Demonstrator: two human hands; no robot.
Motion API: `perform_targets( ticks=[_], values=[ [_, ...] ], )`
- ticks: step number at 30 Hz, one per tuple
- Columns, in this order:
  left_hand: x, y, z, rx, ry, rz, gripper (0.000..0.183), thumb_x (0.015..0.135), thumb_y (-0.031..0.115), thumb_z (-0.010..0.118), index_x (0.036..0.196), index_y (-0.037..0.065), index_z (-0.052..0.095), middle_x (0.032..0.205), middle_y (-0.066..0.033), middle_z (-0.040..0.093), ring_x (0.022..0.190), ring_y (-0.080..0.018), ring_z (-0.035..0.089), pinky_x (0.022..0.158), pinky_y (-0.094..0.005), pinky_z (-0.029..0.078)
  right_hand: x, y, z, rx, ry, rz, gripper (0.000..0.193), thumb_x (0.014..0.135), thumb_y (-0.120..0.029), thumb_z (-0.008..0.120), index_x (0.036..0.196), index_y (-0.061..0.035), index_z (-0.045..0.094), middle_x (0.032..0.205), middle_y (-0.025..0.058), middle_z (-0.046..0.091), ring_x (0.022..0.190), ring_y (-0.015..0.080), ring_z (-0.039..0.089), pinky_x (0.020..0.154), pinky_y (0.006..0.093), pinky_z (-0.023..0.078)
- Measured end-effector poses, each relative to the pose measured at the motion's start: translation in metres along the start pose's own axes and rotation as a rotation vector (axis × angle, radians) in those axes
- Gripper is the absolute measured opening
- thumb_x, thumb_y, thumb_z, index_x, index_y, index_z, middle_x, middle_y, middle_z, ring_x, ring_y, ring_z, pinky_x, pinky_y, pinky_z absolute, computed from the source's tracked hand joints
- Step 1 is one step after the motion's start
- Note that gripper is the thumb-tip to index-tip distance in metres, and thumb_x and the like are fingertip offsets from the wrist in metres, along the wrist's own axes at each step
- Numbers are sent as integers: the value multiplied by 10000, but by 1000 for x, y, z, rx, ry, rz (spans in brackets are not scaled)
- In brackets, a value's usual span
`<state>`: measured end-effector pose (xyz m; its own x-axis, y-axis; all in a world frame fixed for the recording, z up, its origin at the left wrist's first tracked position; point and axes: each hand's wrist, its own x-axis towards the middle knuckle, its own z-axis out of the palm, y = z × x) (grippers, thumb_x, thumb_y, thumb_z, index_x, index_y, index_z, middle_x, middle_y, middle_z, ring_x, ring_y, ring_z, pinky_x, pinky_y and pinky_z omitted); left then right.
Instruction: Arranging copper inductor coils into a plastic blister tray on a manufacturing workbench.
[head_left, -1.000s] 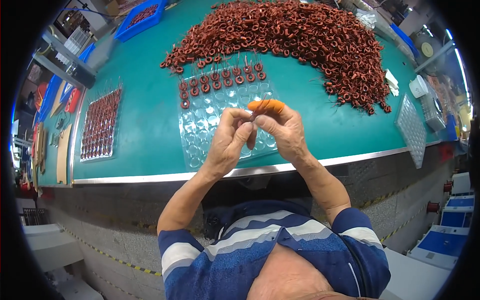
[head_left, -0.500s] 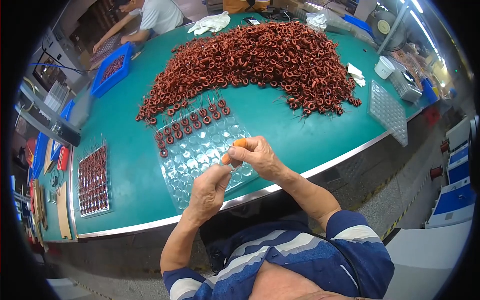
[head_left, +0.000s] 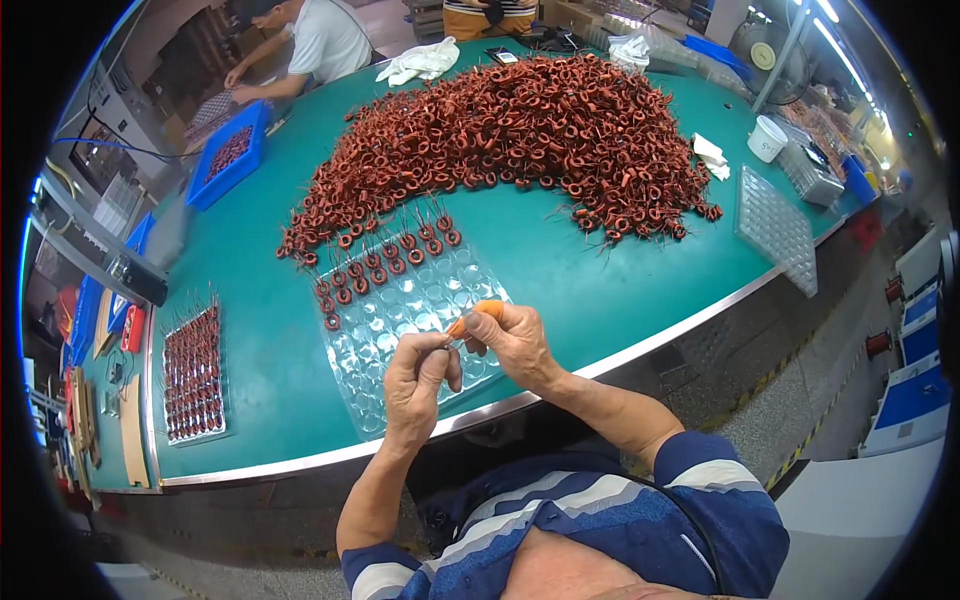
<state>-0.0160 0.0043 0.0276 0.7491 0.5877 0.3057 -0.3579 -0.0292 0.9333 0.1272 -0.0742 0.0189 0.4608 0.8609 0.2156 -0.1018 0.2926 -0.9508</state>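
Note:
Both hands meet over the near part of a clear plastic tray (head_left: 352, 372) with round pockets. My left hand (head_left: 410, 388) is closed in a pinch, thumb against the fingers. My right hand (head_left: 522, 348), with orange finger covers on its fingertips, pinches at the same spot, its tips touching the left fingertips. Whatever small thing lies between them is hidden by the fingers. Dark red wire-wound ring coils (head_left: 396, 266) fill the far rows of the tray, their thin leads pointing away from me.
A big heap of red ring coils (head_left: 500, 125) covers the far middle of the green table (head_left: 270, 340). At left stands a filled coil tray (head_left: 195, 375), with a blue bin (head_left: 228, 155) beyond. An unfilled tray (head_left: 776, 230) and white cup (head_left: 767, 138) are at right. A co-worker (head_left: 325, 45) works far left.
My right hand has come slightly lower and its fingers have shifted round the pinch. My left fingertips have turned upward to meet it. The whole view has shifted a little.

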Motion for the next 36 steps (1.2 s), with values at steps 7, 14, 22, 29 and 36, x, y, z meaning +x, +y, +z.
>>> perform_targets(
  ticks=[7, 14, 22, 29, 36],
  values=[
    [-7, -3, -17, 147, -14, 0, 128, 1002, 117, 489, 1076, 27, 542, 719, -26, 515, 628, -96, 497, 572, -234, 417, 0, 6, -9, 71, -155, 104, 318, 946, -270, 612, 1161, -36, 633, 788, -12, 587, 698, 63, 523, 633, 198, 444],
    [-5, 0, -22, 202, -12, -54, 119, 996, 98, 495, 1053, 24, 569, 684, -11, 502, 609, -86, 480, 547, -229, 402, 2, 9, -2, -9, -277, 43, 609, 860, -224, 731, 1352, -10, 442, 955, 15, 571, 838, 92, 554, 719, 232, 474],
    [-13, -2, -20, 503, -44, -39, 124, 996, 126, 508, 1056, 42, 576, 670, -13, 515, 583, -90, 491, 523, -256, 407, -6, 5, 3, 96, -190, 180, 369, 903, -233, 676, 1164, 3, 565, 791, 16, 597, 662, 69, 544, 570, 193, 433],
    [-30, -3, -36, 549, -32, -25, 315, 931, 153, 607, 1204, 17, 528, 870, -77, 620, 742, -156, 595, 702, -295, 497, -10, 9, 2, 40, -186, 243, 285, 914, -183, 663, 1121, -7, 578, 812, 13, 614, 658, 68, 568, 572, 195, 452],
    [-23, 12, -161, 1251, 227, 213, 316, 827, 63, 653, 1114, -9, 541, 1067, -201, 560, 966, -388, 565, 812, -410, 482, 37, -22, -18, -187, -10, 65, 188, 914, -78, 589, 1079, 12, 597, 778, 39, 602, 620, 80, 547, 550, 205, 440]
  ],
)
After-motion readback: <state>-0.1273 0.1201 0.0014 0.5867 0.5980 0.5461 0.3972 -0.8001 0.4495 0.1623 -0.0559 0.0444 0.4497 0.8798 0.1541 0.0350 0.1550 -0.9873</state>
